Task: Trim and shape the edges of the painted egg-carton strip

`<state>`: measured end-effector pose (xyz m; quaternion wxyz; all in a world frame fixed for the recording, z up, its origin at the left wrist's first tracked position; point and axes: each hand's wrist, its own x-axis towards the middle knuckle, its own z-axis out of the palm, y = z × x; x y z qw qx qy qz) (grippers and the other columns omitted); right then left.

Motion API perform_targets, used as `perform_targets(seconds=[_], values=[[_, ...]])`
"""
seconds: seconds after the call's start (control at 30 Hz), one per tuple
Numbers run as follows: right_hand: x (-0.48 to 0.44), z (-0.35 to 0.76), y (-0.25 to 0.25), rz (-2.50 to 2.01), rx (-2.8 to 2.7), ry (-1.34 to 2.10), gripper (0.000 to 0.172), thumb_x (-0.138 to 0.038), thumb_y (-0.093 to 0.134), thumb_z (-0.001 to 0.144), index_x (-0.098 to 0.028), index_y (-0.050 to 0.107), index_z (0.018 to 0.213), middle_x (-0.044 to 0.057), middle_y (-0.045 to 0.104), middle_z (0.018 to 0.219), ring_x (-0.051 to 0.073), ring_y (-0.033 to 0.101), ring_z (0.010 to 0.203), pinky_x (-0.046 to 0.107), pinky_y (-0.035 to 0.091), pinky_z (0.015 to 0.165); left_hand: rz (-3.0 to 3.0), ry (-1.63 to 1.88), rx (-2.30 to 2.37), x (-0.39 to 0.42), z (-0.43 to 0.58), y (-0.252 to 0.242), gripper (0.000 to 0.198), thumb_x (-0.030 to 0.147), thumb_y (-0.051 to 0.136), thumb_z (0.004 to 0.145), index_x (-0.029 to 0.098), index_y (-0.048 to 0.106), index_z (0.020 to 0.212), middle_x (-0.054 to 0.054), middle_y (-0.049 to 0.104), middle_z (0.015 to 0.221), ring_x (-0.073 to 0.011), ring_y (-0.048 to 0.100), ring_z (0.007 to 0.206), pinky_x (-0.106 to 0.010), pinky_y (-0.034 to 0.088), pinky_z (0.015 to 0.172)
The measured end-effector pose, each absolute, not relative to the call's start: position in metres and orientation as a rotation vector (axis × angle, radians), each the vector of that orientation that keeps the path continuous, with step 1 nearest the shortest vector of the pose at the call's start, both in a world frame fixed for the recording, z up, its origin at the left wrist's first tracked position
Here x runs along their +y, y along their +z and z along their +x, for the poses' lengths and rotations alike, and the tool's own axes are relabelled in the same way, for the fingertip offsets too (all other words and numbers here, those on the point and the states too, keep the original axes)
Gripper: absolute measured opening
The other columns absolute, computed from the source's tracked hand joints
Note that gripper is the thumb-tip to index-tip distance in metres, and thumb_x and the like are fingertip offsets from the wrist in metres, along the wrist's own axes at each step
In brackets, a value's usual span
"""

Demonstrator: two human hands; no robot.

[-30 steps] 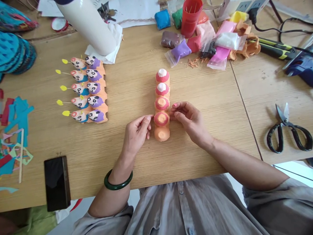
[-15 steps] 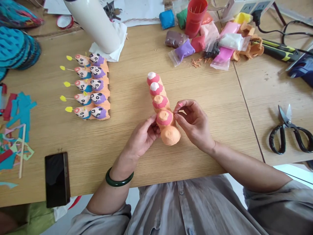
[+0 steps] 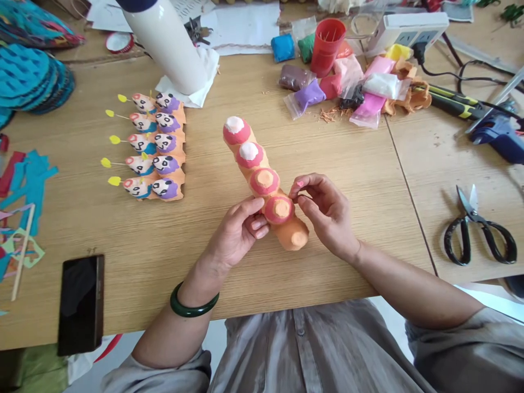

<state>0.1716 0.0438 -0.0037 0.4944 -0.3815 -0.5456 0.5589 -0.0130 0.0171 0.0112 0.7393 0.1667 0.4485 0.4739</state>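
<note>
The left hand, in the head view, grips an orange strip of five cups between thumb and curled fingers at its left side. The right hand is at the opposite side, thumb and forefinger close together by the fourth cup from the far end; a small pink spot shows at the forefinger's tip, but I cannot tell whether those fingers pinch anything. The strip slants across the middle of the desk, its near end towards the person; whether it is lifted is unclear.

The colouring looks partly done. The two farthest cups have pinkish-red bands and white tops, the next two have bands around plain orange tops, and the nearest is orange all over. If all five are meant to match, one band and three white tops appear to be left. To the left stands a double row of decorated faces, seemingly further along.

Print shows on a paper sheet at the far edge, too small to read. No brand is legible on the white bottle, the dark phone or the power strip.
</note>
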Motion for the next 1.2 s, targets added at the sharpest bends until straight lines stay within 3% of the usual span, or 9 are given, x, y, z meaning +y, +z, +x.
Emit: perform_targets(seconds=[0.07, 0.2, 0.43, 0.6, 0.77, 0.9, 1.07, 1.2], values=[[0.043, 0.173, -0.002, -0.89, -1.439, 1.289, 0.006, -0.026, 0.062, 0.099, -0.023, 0.066, 0.102, 0.006, 0.066, 0.102, 0.018, 0.066, 0.093, 0.033, 0.06, 0.081, 0.428, 1.037, 1.024, 0.016, -0.012, 0.011, 0.038, 0.037, 0.087, 0.074, 0.018, 0.054, 0.069, 0.008, 0.037, 0.061, -0.0042, 0.03, 0.05, -0.016, 0.035, 0.043], [0.046, 0.178, -0.002, -0.805, -1.609, 1.15, 0.015, -0.022, 0.058, 0.103, -0.023, 0.073, 0.101, 0.009, 0.068, 0.109, 0.02, 0.068, 0.097, 0.035, 0.061, 0.079, 0.555, 1.018, 1.049, 0.015, -0.012, 0.013, 0.027, 0.033, 0.085, 0.075, 0.017, 0.063, 0.074, 0.007, 0.043, 0.061, -0.0047, 0.031, 0.05, -0.017, 0.034, 0.043], [0.053, 0.184, -0.004, -0.656, -1.815, 1.041, 0.029, -0.016, 0.055, 0.104, -0.031, 0.08, 0.108, 0.007, 0.067, 0.114, 0.021, 0.07, 0.105, 0.041, 0.063, 0.091, 0.736, 1.032, 1.051, 0.014, -0.015, 0.018, 0.012, 0.027, 0.078, 0.078, 0.017, 0.071, 0.079, 0.004, 0.052, 0.061, -0.0062, 0.034, 0.048, -0.022, 0.032, 0.041], [0.057, 0.188, -0.002, -0.65, -1.899, 1.015, 0.03, -0.025, 0.054, 0.105, -0.034, 0.083, 0.108, 0.007, 0.07, 0.112, 0.022, 0.072, 0.104, 0.041, 0.064, 0.091, 0.777, 1.005, 1.054, 0.012, -0.017, 0.017, 0.012, 0.029, 0.075, 0.081, 0.018, 0.072, 0.081, 0.003, 0.053, 0.062, -0.0076, 0.037, 0.049, -0.024, 0.032, 0.042], [0.062, 0.189, -0.002, -0.597, -1.928, 1.025, 0.029, -0.029, 0.056, 0.105, -0.032, 0.085, 0.103, 0.009, 0.069, 0.105, 0.022, 0.072, 0.097, 0.039, 0.064, 0.084, 0.74, 0.984, 1.059, 0.012, -0.017, 0.019, 0.012, 0.029, 0.076, 0.077, 0.018, 0.069, 0.076, 0.003, 0.048, 0.06, -0.0074, 0.032, 0.05, -0.024, 0.026, 0.042], [0.063, 0.187, -0.005, -0.546, -1.94, 0.991, 0.031, -0.023, 0.055, 0.105, -0.031, 0.084, 0.1, 0.009, 0.068, 0.103, 0.021, 0.072, 0.095, 0.037, 0.064, 0.079, 0.71, 0.976, 1.053, 0.013, -0.015, 0.023, 0.014, 0.029, 0.077, 0.073, 0.018, 0.069, 0.077, 0.004, 0.045, 0.058, -0.0069, 0.029, 0.049, -0.024, 0.023, 0.042], [0.06, 0.186, -0.004, -0.543, -1.984, 0.866, 0.036, -0.015, 0.052, 0.103, -0.034, 0.082, 0.11, 0.006, 0.067, 0.105, 0.019, 0.071, 0.093, 0.032, 0.064, 0.073, 0.736, 1.007, 1.041, 0.013, -0.014, 0.023, 0.013, 0.029, 0.076, 0.075, 0.018, 0.068, 0.077, 0.004, 0.048, 0.06, -0.0072, 0.031, 0.05, -0.024, 0.026, 0.042], [0.057, 0.186, -0.003, -0.547, -2.007, 0.747, 0.044, -0.007, 0.051, 0.101, -0.035, 0.077, 0.124, 0.006, 0.069, 0.108, 0.018, 0.073, 0.097, 0.03, 0.063, 0.076, 0.756, 1.028, 1.031, 0.012, -0.015, 0.02, 0.014, 0.029, 0.073, 0.08, 0.018, 0.066, 0.077, 0.004, 0.05, 0.062, -0.0077, 0.032, 0.051, -0.024, 0.03, 0.044]])
